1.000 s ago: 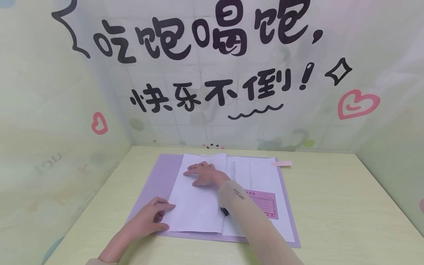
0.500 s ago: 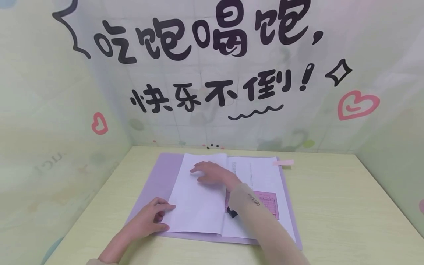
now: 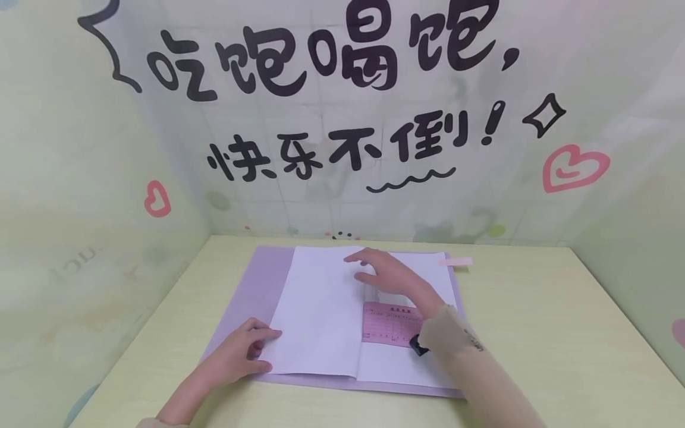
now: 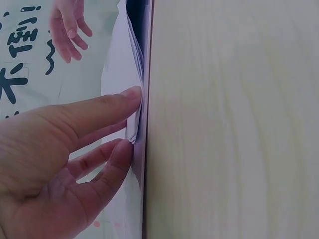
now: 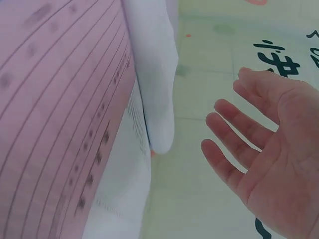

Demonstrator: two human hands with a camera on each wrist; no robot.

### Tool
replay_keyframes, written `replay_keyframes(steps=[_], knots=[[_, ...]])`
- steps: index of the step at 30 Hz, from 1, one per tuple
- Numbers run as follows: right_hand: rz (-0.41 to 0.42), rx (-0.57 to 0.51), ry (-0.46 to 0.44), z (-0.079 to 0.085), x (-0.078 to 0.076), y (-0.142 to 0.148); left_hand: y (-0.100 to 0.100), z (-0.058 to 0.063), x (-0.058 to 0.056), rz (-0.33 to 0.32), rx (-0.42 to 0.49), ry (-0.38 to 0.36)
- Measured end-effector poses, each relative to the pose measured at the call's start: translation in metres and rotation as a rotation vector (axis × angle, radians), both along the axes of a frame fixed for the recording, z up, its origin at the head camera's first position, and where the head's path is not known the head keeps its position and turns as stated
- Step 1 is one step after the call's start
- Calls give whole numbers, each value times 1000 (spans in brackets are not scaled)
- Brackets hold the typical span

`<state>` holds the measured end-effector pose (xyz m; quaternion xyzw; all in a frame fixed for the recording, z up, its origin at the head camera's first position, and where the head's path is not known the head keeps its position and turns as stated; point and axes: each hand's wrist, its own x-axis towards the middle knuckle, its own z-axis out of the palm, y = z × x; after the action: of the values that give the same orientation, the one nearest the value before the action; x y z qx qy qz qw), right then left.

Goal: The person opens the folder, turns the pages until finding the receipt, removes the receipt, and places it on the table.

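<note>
A purple folder (image 3: 264,279) lies open on the table, with white pages (image 3: 316,321) turned over to its left side. My left hand (image 3: 241,351) rests at the near left edge of these pages. In the left wrist view, its thumb and forefinger (image 4: 112,102) press along the edge of the sheets. My right hand (image 3: 390,273) is over the top of the folder near the spine, fingers loosely bent and holding nothing. In the right wrist view it is apart from the pages. A pink printed slip (image 3: 387,324) lies on the right-hand page, partly hidden by the right sleeve.
A pale pink tab (image 3: 457,261) sticks out past the folder's upper right edge. The light wood table (image 3: 546,333) ends at a printed cloth backdrop (image 3: 299,208), with more cloth on both sides. A black band (image 3: 417,345) shows at the right cuff.
My right hand has moved from the middle of the left page rightward to the spine, uncovering more of the page and the slip's left part. The left hand stays in place.
</note>
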<state>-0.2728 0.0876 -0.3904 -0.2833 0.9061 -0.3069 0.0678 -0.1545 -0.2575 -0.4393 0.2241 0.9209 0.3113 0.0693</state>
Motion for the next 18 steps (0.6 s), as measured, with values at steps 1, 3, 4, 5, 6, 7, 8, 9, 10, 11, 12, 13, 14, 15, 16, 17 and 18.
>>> replay_keyframes(steps=[1,3,4,5,6,7,8,9,10,11,12,13,14,15,16,17,18], knots=[[0,5,17,0,2,5,0,0,0,-1,0,1],[-6,17,46,0,8,15,0,0,0,-2,-2,6],[-9,24,58,0,10,21,0,0,0,-4,-2,9],[-13,31,73,0,13,26,0,0,0,-1,-3,7],[-17,37,85,0,16,30,0,1,0,0,-4,6],[-17,44,99,-1,19,35,0,1,-1,1,-6,5],[-28,51,103,-2,22,40,0,1,-1,0,-8,6],[-34,50,105,-2,25,45,0,1,0,-1,-8,6],[-42,49,102,-3,27,49,0,1,0,-2,-8,7],[-47,48,102,-4,30,54,0,1,0,-2,-7,7],[-55,45,99,-5,33,58,0,1,0,-5,-7,10],[-59,40,101,-7,36,63,1,1,0,-9,-7,14],[-66,31,98,-9,38,67,1,1,1,-11,-6,17],[-68,21,97,-10,41,72,1,1,1,-13,-4,20],[-72,11,100,-13,43,77,1,0,1,-16,-1,23],[-74,-1,99,-15,45,81,1,0,1,-18,2,24],[-76,-14,93,-17,47,86,1,0,1,-19,4,26]])
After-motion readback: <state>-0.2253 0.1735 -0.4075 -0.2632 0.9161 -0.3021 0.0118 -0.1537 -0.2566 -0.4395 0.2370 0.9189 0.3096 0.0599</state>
